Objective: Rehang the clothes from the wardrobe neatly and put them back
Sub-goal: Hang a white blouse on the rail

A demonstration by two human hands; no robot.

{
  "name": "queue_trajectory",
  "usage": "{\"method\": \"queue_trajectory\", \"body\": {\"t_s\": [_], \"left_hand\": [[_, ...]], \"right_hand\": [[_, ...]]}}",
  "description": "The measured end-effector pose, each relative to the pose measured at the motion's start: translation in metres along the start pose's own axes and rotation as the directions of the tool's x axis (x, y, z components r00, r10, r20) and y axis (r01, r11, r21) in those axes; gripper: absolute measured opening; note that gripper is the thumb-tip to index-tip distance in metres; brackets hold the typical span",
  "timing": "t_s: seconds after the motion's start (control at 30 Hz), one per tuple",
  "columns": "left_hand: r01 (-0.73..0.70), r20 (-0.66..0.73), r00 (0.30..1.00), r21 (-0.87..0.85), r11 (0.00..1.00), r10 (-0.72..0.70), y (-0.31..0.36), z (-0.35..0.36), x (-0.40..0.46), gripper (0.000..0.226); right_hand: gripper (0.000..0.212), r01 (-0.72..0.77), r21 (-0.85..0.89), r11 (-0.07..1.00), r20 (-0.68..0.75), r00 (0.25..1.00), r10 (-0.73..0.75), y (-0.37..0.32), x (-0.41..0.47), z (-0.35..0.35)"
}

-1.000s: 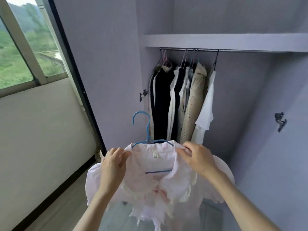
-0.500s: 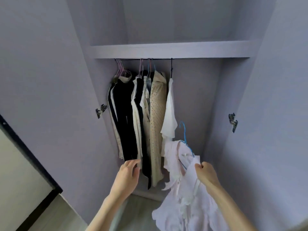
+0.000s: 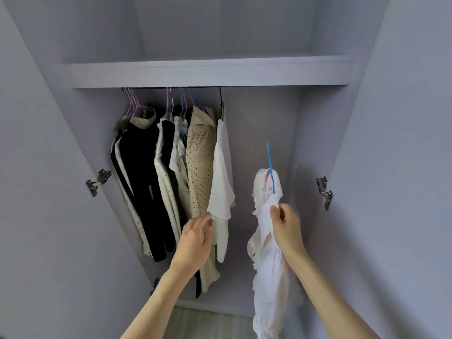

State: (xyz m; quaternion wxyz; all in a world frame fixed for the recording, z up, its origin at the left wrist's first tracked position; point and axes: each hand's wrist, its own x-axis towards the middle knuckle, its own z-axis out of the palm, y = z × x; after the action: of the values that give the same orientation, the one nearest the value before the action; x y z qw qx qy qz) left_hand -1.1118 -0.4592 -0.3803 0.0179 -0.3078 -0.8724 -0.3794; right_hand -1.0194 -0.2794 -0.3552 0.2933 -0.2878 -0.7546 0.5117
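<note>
1. Blouse, pale and already on its blue hanger, hangs at 4 o'clock, pinched in the right hand; hooking it on the rail remains.
2. Left hand, fingers loosely curled, touches the hung clothes at 9 o'clock.
3. Grey wardrobe, doors open.

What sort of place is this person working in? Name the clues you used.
Most likely a built-in wardrobe in a home. A rail under a shelf carries hung clothes, door hinges sit on the side walls, and the right hand holds a white garment on a blue hanger.
</note>
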Motion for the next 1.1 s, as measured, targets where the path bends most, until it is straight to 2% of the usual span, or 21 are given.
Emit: {"method": "queue_trajectory", "body": {"t_s": [0.17,0.37,0.5,0.77,0.93,1.07,1.1], "left_hand": [[-0.103,-0.057,0.993,0.056,0.993,0.106,-0.005,0.008,0.076,0.047],[-0.107,-0.052,0.993,0.001,0.994,0.107,-0.004,0.018,0.184,0.056],[-0.16,-0.054,0.986,-0.031,0.987,0.158,-0.002,0.02,0.238,0.056],[-0.186,-0.084,0.981,-0.117,0.976,0.176,-0.014,0.021,0.271,0.044],[-0.177,-0.037,0.984,-0.125,0.976,0.173,-0.018,0.022,0.277,0.046],[-0.157,-0.041,0.987,-0.108,0.982,0.153,-0.02,0.024,0.28,0.047],[-0.158,-0.038,0.987,-0.11,0.981,0.155,-0.02,0.024,0.28,0.047]], "right_hand": [[0.017,0.058,0.008,0.998,-0.008,0.998,-0.057,-0.008,0.066,0.027],[0.025,0.111,0.06,0.992,-0.099,0.99,-0.105,-0.03,0.155,0.069],[0.035,0.162,0.072,0.984,-0.152,0.977,-0.15,-0.048,0.204,0.1],[0.039,0.261,0.071,0.963,-0.196,0.95,-0.243,-0.079,0.28,0.133],[0.036,0.185,0.048,0.982,-0.169,0.97,-0.175,-0.071,0.311,0.151],[0.016,0.141,-0.034,0.989,-0.094,0.985,-0.143,-0.06,0.313,0.16],[0.022,0.138,-0.046,0.989,-0.072,0.987,-0.141,-0.059,0.312,0.161]]}}
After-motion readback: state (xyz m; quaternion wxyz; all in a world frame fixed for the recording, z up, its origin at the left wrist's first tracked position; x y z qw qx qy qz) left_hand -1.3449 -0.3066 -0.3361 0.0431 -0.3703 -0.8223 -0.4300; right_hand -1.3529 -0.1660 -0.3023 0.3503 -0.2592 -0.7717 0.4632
